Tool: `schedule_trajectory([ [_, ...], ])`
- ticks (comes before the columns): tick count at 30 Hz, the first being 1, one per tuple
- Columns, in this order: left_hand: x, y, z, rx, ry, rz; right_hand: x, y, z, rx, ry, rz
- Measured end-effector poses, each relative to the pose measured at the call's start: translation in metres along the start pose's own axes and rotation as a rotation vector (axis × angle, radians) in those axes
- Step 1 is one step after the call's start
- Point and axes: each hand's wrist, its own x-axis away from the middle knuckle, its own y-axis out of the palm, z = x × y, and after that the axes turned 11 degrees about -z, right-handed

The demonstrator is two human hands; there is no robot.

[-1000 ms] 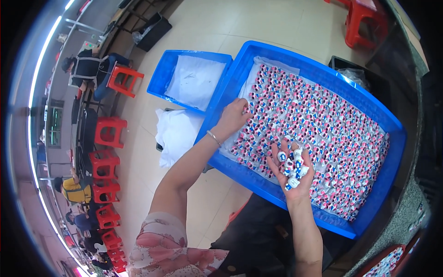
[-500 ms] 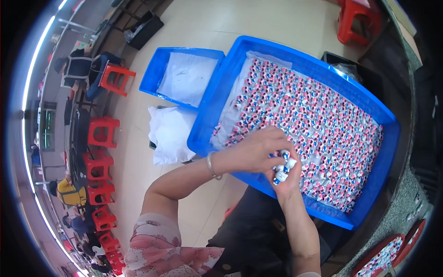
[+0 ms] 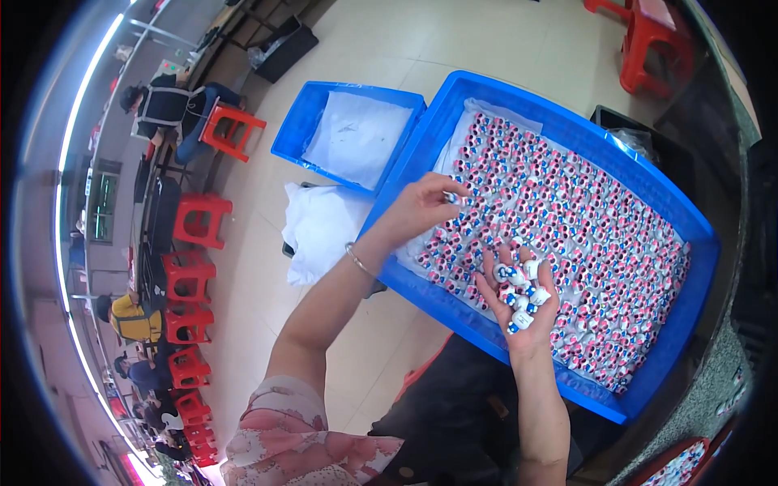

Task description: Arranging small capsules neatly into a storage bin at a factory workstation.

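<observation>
My left hand [image 3: 417, 209], a bracelet at its wrist, pinches one small figurine [image 3: 454, 198] between thumb and fingertips over the left part of a big blue tray [image 3: 702, 243]. Palm up, my right hand [image 3: 528, 338] cups several loose white-and-blue figurines [image 3: 520, 296] above the tray's near side. Beneath both hands, the tray holds dense rows of tiny figurines [image 3: 583, 215] in white, pink, red and blue, set on a white liner [image 3: 527, 121]. The fine details of the held pieces are too small to make out.
A smaller blue bin [image 3: 292, 130] with a white sheet adjoins the tray's left. Below it lies a white bag [image 3: 324, 231]. Red stools [image 3: 203, 220] line the left, where people [image 3: 166, 109] sit at benches. Lower right, a red container [image 3: 677, 468] holds more pieces.
My hands have come apart. The left moved up and left with one figurine; the right opened out palm up, showing several pieces. The whole view shifted slightly.
</observation>
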Motion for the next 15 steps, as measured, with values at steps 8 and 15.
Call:
schedule_trajectory([
  [8, -0.017, -0.017, -0.084, -0.948, 0.019, 0.151, 0.004, -0.013, -0.004, 0.040, -0.003, 0.027],
  [15, -0.022, -0.009, -0.073, -0.747, -0.231, 0.120, 0.007, -0.014, -0.006, 0.080, -0.004, 0.045],
])
